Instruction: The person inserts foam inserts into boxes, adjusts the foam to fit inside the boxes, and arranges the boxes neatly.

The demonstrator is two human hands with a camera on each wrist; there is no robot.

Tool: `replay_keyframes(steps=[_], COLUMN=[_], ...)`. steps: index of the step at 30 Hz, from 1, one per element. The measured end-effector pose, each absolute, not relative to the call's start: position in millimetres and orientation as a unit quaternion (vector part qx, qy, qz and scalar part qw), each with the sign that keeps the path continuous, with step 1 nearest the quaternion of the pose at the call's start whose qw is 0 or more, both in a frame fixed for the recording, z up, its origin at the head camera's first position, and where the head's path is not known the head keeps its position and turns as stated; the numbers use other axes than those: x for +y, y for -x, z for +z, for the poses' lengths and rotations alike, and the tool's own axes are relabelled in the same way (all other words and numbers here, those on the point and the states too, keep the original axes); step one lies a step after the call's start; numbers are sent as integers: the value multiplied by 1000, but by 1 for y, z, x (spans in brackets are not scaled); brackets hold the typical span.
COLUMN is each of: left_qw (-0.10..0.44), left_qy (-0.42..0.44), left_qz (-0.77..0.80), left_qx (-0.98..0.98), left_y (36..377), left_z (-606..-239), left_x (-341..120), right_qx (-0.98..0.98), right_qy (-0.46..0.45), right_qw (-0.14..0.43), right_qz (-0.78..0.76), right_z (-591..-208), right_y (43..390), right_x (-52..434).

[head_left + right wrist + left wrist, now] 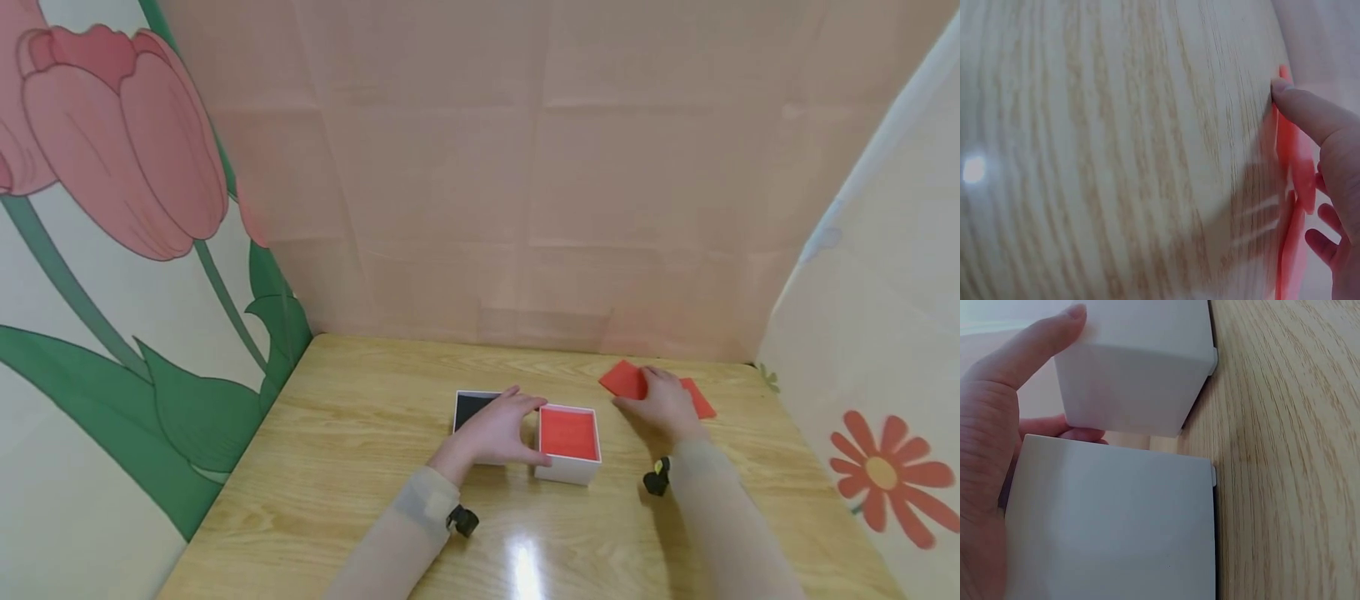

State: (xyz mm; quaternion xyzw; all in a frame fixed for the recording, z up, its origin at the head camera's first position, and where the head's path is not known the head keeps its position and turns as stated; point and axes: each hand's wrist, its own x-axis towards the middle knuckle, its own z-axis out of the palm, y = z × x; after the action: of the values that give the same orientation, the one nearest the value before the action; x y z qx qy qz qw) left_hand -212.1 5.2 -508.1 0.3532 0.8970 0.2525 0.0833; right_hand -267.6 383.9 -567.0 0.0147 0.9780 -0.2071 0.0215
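My left hand (495,429) holds a small white box (566,472) by its left side, thumb at the near corner and fingers at the far one. A flat red layer (568,433) shows inside it. Just left stands a second white box (478,392) with a black inside, partly hidden under the same hand. At the back right, my right hand (666,404) pinches a flat red piece (624,380); the thumb lies on its edge in the right wrist view, while the index fingertip is hidden. Another red piece (699,400) lies beside that hand.
Everything stands on a wood-grain table (360,417). A pinkish paper sheet (480,183) hangs along the back edge. Printed flower sheets line the left and right sides, with a tulip (120,142) and a red flower (881,472).
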Motion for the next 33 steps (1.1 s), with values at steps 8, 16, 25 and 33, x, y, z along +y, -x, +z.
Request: replay_keyframes(steps=[8,16,25,33], left_qw=[79,69,73,76], left_qy=[-355,-359,-357,-356], left_qz=[251,247,239,244], left_qx=[897,897,900,899], left_y=[212,213,216,215], left_z=[-511,-514,-517,-515], left_x=[7,8,9,10], right_qx=[979,978,982,983], right_qy=[-22,-26,-31,-32], right_qw=[38,47,34,24], right_qz=[-199,-202,-183,-180], right_z=[-568,-567,-569,-566], right_y=[269,267,269,269], right_x=[388,389,386,383])
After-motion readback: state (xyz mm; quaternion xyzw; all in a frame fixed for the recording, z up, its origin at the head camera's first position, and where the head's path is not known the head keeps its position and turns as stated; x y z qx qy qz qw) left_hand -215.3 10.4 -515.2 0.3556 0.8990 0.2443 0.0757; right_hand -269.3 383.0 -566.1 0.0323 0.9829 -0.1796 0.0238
